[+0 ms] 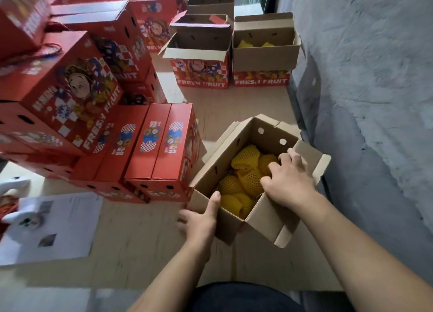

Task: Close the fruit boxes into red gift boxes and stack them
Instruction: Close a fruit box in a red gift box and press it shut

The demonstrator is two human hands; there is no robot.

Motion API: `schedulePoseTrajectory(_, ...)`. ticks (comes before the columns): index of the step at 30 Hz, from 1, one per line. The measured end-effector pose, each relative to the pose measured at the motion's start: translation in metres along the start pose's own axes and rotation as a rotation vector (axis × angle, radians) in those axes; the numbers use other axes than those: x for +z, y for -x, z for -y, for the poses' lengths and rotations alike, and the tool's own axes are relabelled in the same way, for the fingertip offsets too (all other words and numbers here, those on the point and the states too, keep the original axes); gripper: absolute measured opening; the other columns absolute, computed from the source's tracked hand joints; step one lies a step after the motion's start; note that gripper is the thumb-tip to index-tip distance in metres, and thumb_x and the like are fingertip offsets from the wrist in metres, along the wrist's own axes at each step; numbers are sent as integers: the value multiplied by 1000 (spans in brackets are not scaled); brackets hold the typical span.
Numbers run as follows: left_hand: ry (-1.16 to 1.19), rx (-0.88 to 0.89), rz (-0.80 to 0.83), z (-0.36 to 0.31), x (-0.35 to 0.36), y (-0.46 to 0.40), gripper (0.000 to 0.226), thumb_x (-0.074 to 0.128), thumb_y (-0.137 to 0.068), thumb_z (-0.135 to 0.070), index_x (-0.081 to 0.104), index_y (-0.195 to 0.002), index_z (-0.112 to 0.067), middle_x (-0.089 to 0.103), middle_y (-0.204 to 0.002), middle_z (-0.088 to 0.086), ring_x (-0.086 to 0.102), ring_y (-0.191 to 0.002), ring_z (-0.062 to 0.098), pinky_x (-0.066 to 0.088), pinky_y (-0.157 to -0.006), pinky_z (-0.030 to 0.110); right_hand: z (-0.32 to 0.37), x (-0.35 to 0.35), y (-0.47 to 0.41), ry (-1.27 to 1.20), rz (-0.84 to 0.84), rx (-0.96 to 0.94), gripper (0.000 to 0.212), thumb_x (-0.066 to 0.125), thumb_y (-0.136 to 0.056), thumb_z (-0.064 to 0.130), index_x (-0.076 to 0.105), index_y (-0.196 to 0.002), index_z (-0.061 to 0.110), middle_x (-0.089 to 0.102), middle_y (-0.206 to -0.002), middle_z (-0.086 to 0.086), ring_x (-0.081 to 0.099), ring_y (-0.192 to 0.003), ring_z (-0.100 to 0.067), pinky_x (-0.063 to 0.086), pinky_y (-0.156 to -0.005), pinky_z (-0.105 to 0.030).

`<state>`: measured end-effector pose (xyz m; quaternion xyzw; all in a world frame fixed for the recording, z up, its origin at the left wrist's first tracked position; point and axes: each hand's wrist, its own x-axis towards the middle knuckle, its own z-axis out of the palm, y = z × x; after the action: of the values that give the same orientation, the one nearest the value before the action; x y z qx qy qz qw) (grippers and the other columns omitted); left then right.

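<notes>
**Open fruit box in hand, flaps not yet folded**

The open fruit box (pixel 243 176) sits on the floor directly ahead of the person, all flaps up, and serves as the reference point here. The left hand (pixel 201 220) grips its near left corner, thumb hooked over the rim and fingers curled round the outside wall. The right hand (pixel 289 178) reaches inside from the right, fingers bent down onto the yellow netted fruit (pixel 246 178) (whether it holds a piece or only presses on it I cannot tell). Just left of the box, touching or nearly so, lies a closed red gift box (pixel 161 148); further left and behind rises the stack of red gift boxes (pixel 70 89). Beyond the box, two more open boxes (pixel 264 49) wait.

Risks, as judged: fruit standing proud of the rim would keep the flaps from meeting; a one-corner grip may let the box twist; the leaning stack could slide under added weight.
</notes>
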<state>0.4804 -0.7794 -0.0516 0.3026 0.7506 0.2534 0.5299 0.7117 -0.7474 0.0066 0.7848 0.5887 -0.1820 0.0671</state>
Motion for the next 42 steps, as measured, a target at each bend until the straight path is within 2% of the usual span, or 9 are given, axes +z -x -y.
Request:
schedulePoseTrajectory(5, 300, 90, 108, -18, -7, -16, 70, 86, -75, -57, 52, -128, -26, 69, -116, 1, 68, -101, 20, 59, -65, 36, -11, 3, 15, 74, 102, 67, 65, 27, -94, 76, 62, -127, 32, 48, -141, -9, 33, -137, -36, 28, -113, -59)
schedulePoseTrajectory(9, 371, 258, 133, -43, -19, -20, 26, 78, -91, -38, 66, -114, -37, 76, -108, 3, 76, -91, 24, 64, -67, 46, -48, -4, 3, -221, -288, 265, 58, 55, -92, 60, 47, -142, 32, 44, -143, -9, 40, -131, -36, 34, -109, -53)
schedulePoseTrajectory(13, 312, 363, 305, -59, -23, 1, 56, 66, -78, -72, 71, -124, -41, 76, -115, -13, 73, -103, 8, 58, -82, 33, -92, -20, -25, -653, -56, 496, 71, 61, -97, 50, 38, -156, 17, 47, -153, -17, 50, -129, -36, 39, -109, -48)
schedulePoseTrajectory(17, 498, 269, 441, -69, -26, 7, 51, 60, -93, -58, 65, -137, -33, 72, -131, -7, 69, -118, 11, 52, -100, 42, -99, -29, -30, -1008, 233, 513, 49, 61, -90, 70, 64, -116, 29, 66, -115, -2, 60, -101, -23, 47, -86, -42)
schedulePoseTrajectory(20, 844, 189, 568, -73, -31, -1, 61, 57, -91, -58, 55, -146, -31, 66, -141, 2, 62, -132, 23, 45, -110, 45, -102, -30, -31, -1104, 228, 427, 49, 62, -86, 75, 63, -117, 39, 66, -115, 3, 61, -105, -20, 48, -77, -40)
schedulePoseTrajectory(24, 471, 367, 545, -61, 0, 7, 63, 35, -98, -75, 59, -142, -38, 58, -149, -8, 55, -135, 4, 42, -114, 36, -106, -34, -40, -1387, -58, 366, 27, 66, -98, 47, 65, -117, 29, 75, -110, -9, 74, -81, -19, 57, -67, -34)
schedulePoseTrajectory(29, -671, 938, 193, -36, 23, -11, 68, 20, -100, -72, 21, -161, -42, 9, -162, -24, 2, -150, 11, 14, -124, 44, -107, -45, -38, -515, -450, 201, 34, 59, -99, 36, 66, -132, 33, 67, -118, -10, 63, -106, -37, 50, -89, -42)
schedulePoseTrajectory(36, -577, 712, 91, -32, 31, -10, 79, 49, -103, -48, -4, -162, -46, -17, -163, -16, 6, -154, 28, 21, -125, 52, -74, -36, -1, -277, -311, 1, 56, 50, -97, 56, 47, -151, 41, 66, -138, -6, 64, -118, -37, 52, -96, -47)
schedulePoseTrajectory(42, -658, 721, 80, -37, 26, -6, 71, 23, -99, -71, 15, -164, -43, -21, -164, -15, 6, -158, 25, 24, -127, 51, -76, 14, 2, -194, -160, -56, 60, 40, -106, 50, 30, -162, 31, 15, -172, 8, 7, -160, -16, 8, -127, -46)
